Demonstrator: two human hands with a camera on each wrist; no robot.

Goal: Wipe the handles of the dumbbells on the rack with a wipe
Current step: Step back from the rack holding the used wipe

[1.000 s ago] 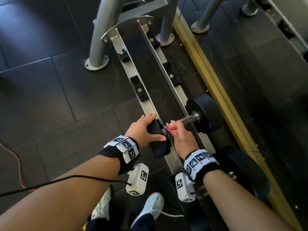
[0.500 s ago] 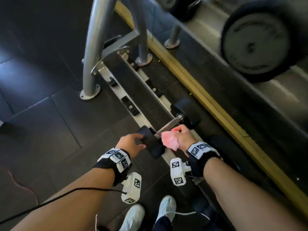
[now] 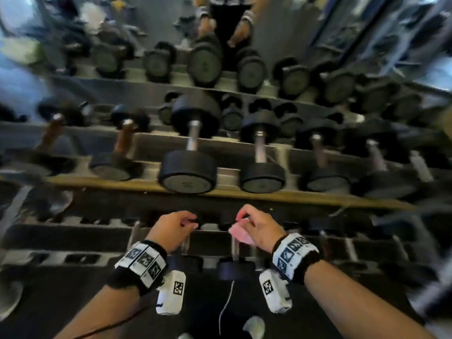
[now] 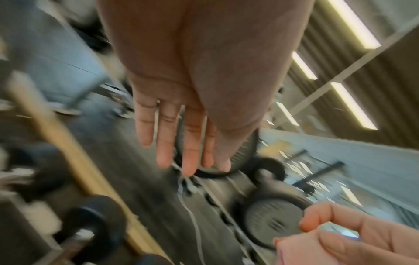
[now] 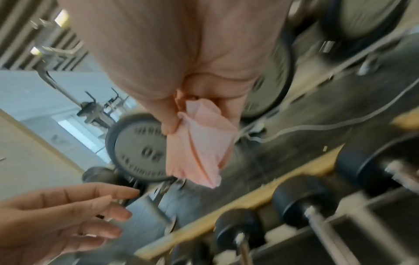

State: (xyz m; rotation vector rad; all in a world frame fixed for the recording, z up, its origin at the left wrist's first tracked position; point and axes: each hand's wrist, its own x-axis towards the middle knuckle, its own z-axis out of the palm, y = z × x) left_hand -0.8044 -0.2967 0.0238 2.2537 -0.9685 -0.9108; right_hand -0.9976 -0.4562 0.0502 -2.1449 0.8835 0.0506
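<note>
My right hand (image 3: 254,225) pinches a crumpled pink wipe (image 3: 241,237) between thumb and fingers; the wipe (image 5: 199,143) hangs free below the thumb. My left hand (image 3: 175,227) is off the dumbbells, with fingers (image 4: 169,141) straight and nothing in them. Both hands hover over the low rack row, where small black dumbbells (image 3: 234,265) with steel handles lie under them. On the shelf above lie bigger dumbbells (image 3: 188,167), the nearest (image 3: 261,165) just beyond the hands. The frames are blurred by motion.
A wooden strip (image 3: 220,192) runs along the front of the middle shelf. A mirror behind the rack shows a third row of dumbbells (image 3: 205,62) and my reflection. Dark floor and my white shoe (image 3: 254,326) lie below the hands. A 20-marked dumbbell end (image 5: 140,148) faces the right wrist camera.
My head has swung up from the low rack end to face the full rack. The left hand let go of the dumbbell head, and the right hand lifted the wipe off the handle.
</note>
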